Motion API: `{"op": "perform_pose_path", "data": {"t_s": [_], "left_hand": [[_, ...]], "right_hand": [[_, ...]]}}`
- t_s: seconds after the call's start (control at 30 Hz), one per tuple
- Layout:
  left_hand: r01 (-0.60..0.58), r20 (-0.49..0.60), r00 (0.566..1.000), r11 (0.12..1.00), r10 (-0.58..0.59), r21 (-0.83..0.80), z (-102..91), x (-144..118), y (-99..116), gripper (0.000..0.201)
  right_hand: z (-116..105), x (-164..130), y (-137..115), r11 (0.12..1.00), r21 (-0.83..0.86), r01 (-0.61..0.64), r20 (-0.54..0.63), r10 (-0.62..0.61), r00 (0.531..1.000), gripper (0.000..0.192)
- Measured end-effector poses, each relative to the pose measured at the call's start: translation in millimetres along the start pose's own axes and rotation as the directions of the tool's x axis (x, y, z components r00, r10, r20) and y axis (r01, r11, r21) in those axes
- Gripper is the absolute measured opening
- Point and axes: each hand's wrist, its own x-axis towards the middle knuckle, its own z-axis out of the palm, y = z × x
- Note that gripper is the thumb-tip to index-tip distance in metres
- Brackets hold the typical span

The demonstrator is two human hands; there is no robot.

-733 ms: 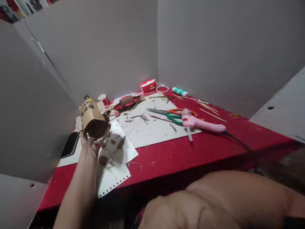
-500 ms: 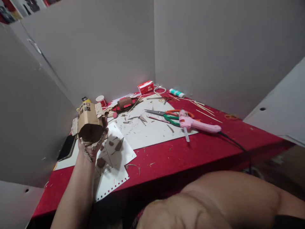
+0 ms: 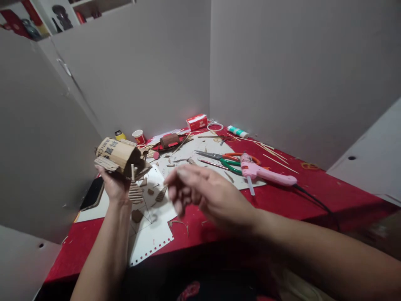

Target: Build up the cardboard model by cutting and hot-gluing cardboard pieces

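Note:
My left hand [image 3: 114, 184] is closed from below around a cardboard model [image 3: 120, 150], a rounded, hollow tan body printed with dark characters. Corrugated strips stick out along its sides, and its open end is turned to the right. A ridged cardboard piece [image 3: 135, 193] shows just below that end; whether it is attached I cannot tell. My right hand [image 3: 200, 188] hovers over the table's front, somewhat blurred, with loosely curled fingers and nothing visible in them. Under the hands, small cardboard scraps [image 3: 137, 215] lie on a white paper sheet [image 3: 150, 238] with drawn lines.
A pink glue gun [image 3: 266, 172] with a black cord lies right of green-and-orange-handled scissors [image 3: 230, 163]. Behind are a brown model [image 3: 169, 141], a paper cup [image 3: 138, 136], a red box [image 3: 197, 122], and thin sticks [image 3: 272, 151]. A phone [image 3: 92, 194] rests at left. Grey panels enclose the table.
My right hand has risen from near my lap to above the table front. My left hand has turned the cardboard model, swinging its open end rightward. The view has shifted slightly.

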Motion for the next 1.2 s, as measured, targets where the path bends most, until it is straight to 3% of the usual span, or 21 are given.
{"op": "perform_pose_path", "data": {"t_s": [0.03,0.07,0.13,0.27,0.37,0.43,0.73,1.03,1.13,1.2], "left_hand": [[-0.074,-0.026,0.997,0.997,0.075,0.005,2.1,-3,-2,0.059],[-0.145,-0.042,0.988,0.989,0.146,0.025,4.6,-6,-5,0.059],[-0.226,-0.031,0.973,0.970,0.230,0.085,9.3,-13,-9,0.058],[-0.236,-0.006,0.970,0.956,0.241,0.176,12.1,-26,-17,0.059],[-0.250,0.005,0.967,0.944,0.255,0.213,10.0,-33,-22,0.058],[-0.252,0.024,0.967,0.938,0.254,0.238,8.7,-36,-25,0.059],[-0.186,0.105,0.982,0.922,0.159,0.338,6.0,-43,-23,0.075],[-0.133,0.256,0.967,0.899,0.024,0.417,10.3,-45,-14,0.092],[-0.034,0.280,0.956,0.918,-0.086,0.396,10.3,-39,-7,0.102],[0.128,0.219,0.953,0.931,-0.211,0.342,7.2,-31,-1,0.102]], "right_hand": [[-6,12,2,0.999,-0.030,0.025,-0.154,-0.029,0.988,0.026],[-13,22,6,0.998,-0.054,-0.026,-0.246,0.012,0.969,0.022],[-25,38,17,0.987,-0.040,-0.156,-0.339,0.134,0.931,0.024],[-29,52,32,0.949,0.066,-0.309,-0.271,0.315,0.910,0.039],[-22,55,37,0.917,0.147,-0.371,-0.165,0.392,0.905,0.039],[-21,59,39,0.904,0.188,-0.385,-0.159,0.415,0.896,0.034],[-42,74,36,0.940,0.110,-0.322,-0.291,0.340,0.894,0.023],[-72,92,21,0.960,-0.144,-0.242,-0.432,0.159,0.888,0.024],[-82,97,11,0.951,-0.242,-0.193,-0.448,0.067,0.891,0.029],[-85,98,3,0.941,-0.307,-0.143,-0.445,-0.009,0.895,0.023]]}}
